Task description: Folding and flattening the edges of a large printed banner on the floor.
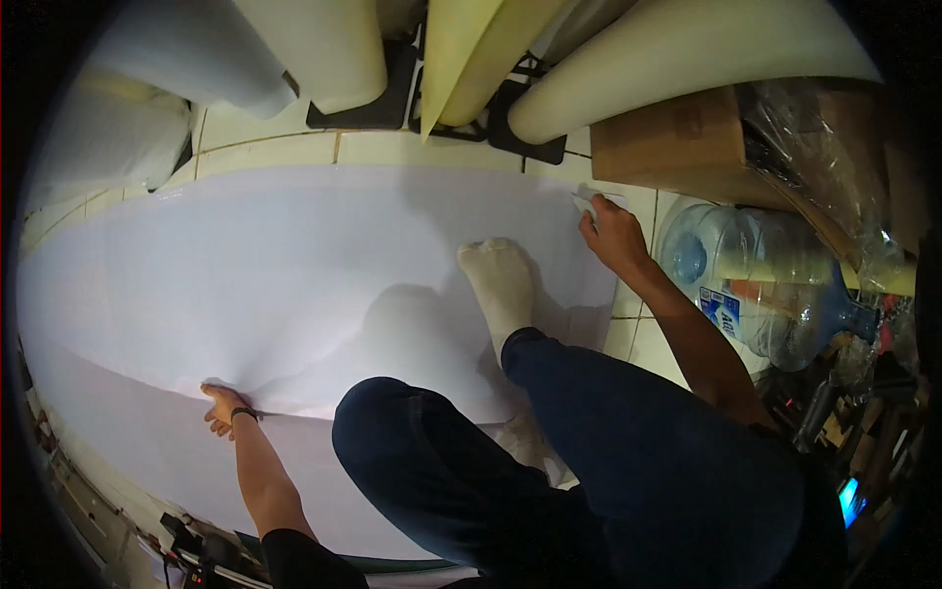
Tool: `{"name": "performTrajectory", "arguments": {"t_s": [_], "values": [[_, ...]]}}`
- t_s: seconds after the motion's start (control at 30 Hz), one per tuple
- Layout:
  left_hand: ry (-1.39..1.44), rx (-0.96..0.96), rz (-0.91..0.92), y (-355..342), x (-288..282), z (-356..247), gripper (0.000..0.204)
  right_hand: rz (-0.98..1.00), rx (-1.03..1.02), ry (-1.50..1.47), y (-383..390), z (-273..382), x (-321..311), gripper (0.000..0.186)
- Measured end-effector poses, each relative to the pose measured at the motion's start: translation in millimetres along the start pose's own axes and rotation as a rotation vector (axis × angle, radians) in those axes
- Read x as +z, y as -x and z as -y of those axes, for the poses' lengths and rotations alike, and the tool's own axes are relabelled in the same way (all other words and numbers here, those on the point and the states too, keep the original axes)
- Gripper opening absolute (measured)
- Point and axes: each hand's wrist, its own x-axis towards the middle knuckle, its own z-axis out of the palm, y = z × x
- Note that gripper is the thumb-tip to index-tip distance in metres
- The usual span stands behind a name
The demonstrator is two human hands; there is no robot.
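A large white sheet (294, 255) of fabric or paper lies spread over the tiled floor. My left hand (224, 405) presses down on a fold line of the sheet at the lower left, a dark band on the wrist. My right hand (610, 231) pinches the sheet's far right corner near the tiles. My socked foot (500, 285) and dark-trousered legs (549, 442) rest on the sheet between the two hands.
Several big pale rolls (677, 59) stand along the far edge. A cardboard box (677, 142) and a clear plastic water jug (756, 285) sit to the right, with clutter behind them. A white padded bundle (108, 137) lies at the upper left.
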Motion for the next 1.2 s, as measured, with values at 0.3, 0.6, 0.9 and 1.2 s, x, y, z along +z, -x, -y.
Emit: {"name": "performTrajectory", "arguments": {"t_s": [0.3, 0.6, 0.9, 1.2], "values": [[0.046, 0.052, 0.164, -13.7, -19.3, 3.3, 0.139, -0.088, 0.131, -0.039, 28.4, -49.0, -11.2, 0.02], [-0.344, 0.96, -0.153, 2.1, -69.9, -47.4, 0.064, -0.118, 0.242, -0.063, 48.2, -62.1, 8.7, 0.02], [0.236, 2.311, 0.872, 405.4, -123.6, -115.6, 0.019, -0.384, 0.413, -0.23, 72.0, -79.8, -1.0, 0.019], [-0.003, 2.781, 0.821, 595.4, -82.0, -62.2, 0.057, -0.507, 0.331, -0.35, 57.3, -82.7, 26.1, 0.02]]}}
